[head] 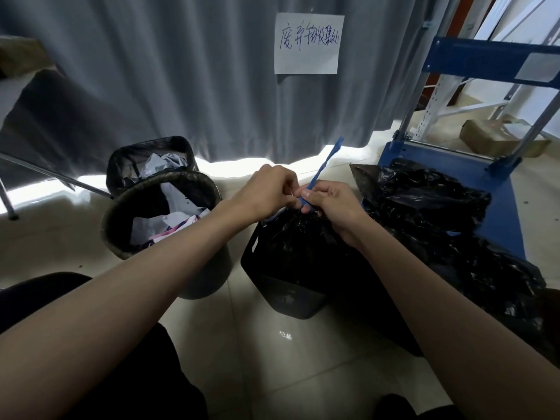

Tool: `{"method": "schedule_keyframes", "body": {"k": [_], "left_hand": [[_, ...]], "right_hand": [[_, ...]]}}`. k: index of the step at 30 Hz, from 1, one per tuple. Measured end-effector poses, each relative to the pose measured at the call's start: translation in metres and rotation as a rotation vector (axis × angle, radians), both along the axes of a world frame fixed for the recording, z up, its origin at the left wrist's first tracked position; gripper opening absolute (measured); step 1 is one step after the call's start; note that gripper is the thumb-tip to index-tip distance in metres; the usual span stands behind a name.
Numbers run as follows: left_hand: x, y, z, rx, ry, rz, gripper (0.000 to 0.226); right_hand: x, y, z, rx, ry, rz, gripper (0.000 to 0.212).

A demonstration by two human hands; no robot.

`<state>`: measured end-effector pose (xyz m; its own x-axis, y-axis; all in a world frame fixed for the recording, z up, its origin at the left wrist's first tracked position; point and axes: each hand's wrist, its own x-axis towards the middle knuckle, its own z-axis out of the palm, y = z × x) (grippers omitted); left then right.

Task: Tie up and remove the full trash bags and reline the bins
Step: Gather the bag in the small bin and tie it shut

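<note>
Head view: the left hand (pixel 266 189) and right hand (pixel 330 201) both pinch the blue drawstring (pixel 322 168) at the gathered neck of the black trash bag (pixel 300 237). It sits in the dark square bin (pixel 288 292) on the floor, beside 2 full bins (pixel 157 213).

Grey curtain (pixel 181 71), handwritten paper sign (pixel 309 43), blue cart (pixel 503 204).

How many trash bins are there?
3: a square bin under the hands, a round bin to its left, and a mesh bin behind that. More may be hidden.
</note>
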<state>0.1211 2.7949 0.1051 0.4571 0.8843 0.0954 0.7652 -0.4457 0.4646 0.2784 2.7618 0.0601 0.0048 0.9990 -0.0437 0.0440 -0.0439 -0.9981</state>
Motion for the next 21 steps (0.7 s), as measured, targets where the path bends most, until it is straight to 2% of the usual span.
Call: {"method": "schedule_keyframes", "body": {"k": [8, 12, 16, 19, 21], "left_hand": [[-0.003, -0.002, 0.003, -0.082, -0.009, -0.004, 0.019], [-0.009, 0.001, 0.007, -0.097, -0.035, 0.051, 0.022], [-0.012, 0.002, 0.012, -0.151, 0.045, 0.029, 0.021], [-0.011, 0.002, 0.011, -0.069, 0.135, 0.018, 0.019], [-0.010, 0.002, 0.011, -0.013, 0.123, 0.022, 0.018]], "right_hand": [[0.002, -0.002, 0.001, 0.004, 0.000, 0.044, 0.015], [0.003, -0.002, 0.002, -0.052, 0.116, -0.015, 0.012], [0.008, -0.001, -0.001, -0.098, 0.089, -0.082, 0.010], [0.006, -0.001, -0.003, -0.093, 0.118, -0.095, 0.010], [0.005, -0.001, -0.002, -0.090, 0.117, -0.091, 0.009]]}}
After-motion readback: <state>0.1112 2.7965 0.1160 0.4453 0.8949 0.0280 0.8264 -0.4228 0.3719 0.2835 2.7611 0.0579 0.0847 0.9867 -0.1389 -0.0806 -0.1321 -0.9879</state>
